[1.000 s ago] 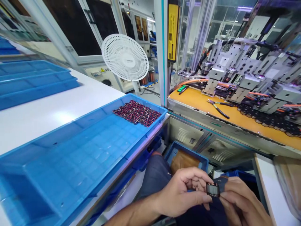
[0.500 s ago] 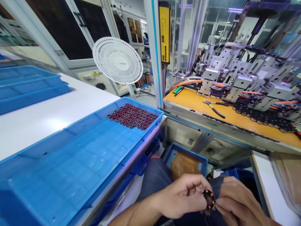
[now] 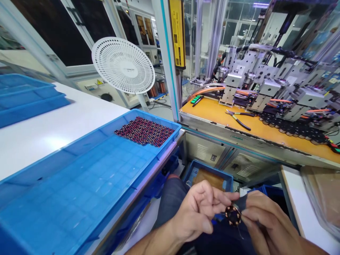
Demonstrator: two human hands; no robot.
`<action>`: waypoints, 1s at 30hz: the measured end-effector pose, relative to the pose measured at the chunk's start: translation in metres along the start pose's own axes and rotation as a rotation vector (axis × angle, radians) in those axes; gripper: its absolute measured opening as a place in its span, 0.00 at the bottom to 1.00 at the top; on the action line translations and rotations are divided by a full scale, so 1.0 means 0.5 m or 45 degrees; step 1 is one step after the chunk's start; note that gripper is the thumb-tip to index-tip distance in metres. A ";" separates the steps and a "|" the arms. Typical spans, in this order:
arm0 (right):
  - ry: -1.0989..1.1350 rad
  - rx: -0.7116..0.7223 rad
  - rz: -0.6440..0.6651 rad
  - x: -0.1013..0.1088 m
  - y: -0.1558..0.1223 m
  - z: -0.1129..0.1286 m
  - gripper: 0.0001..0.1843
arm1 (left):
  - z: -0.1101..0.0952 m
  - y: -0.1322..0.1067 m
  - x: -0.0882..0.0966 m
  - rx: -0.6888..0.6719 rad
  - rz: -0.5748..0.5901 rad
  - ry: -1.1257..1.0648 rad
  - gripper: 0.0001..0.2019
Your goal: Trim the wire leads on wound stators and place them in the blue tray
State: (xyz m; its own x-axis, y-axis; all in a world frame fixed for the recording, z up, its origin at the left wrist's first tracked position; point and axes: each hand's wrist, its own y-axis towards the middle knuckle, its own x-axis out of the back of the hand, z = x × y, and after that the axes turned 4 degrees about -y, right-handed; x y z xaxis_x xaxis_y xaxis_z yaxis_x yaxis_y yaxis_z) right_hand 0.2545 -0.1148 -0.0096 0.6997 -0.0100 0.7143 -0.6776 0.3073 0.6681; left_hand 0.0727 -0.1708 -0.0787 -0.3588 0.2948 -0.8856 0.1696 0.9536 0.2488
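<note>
A small round motor stator [image 3: 233, 215], black with copper-coloured windings around its ring, is held over my lap. My right hand [image 3: 268, 219] pinches its right edge between thumb and fingers. A thin loose wire [image 3: 241, 233] trails below it. At its left side is my left hand [image 3: 198, 209], thumb spread away and fingers stretched toward the stator's upper edge. Whether those fingertips touch it I cannot tell. Many similar small round parts [image 3: 146, 131] with red and copper tones lie packed at the far end of the long blue tray [image 3: 79, 177] on my left.
A white fan [image 3: 123, 65] stands behind the white table [image 3: 87, 106]. Pliers [image 3: 239, 118] lie on the orange machine bench [image 3: 209, 111] before a metal winding fixture [image 3: 268, 88]. Below sits a blue bin [image 3: 228, 177] with brown sheet material. Stacked blue trays [image 3: 32, 102] are at far left.
My left hand has loosened from the stator, its thumb and fingers spreading apart. The stator now faces me more and stays in my right hand. The view has shifted slightly right.
</note>
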 end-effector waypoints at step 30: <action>-0.005 0.029 0.098 0.002 0.037 0.011 0.03 | 0.000 -0.002 0.023 0.305 -0.030 0.317 0.17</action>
State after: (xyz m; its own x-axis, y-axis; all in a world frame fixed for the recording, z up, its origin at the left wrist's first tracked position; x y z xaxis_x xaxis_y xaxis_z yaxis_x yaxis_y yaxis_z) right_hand 0.2414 -0.1146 0.0046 0.6445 0.0089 0.7645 -0.7344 0.2852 0.6158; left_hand 0.0685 -0.1685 -0.0894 -0.5729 0.3067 -0.7600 0.3585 0.9277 0.1041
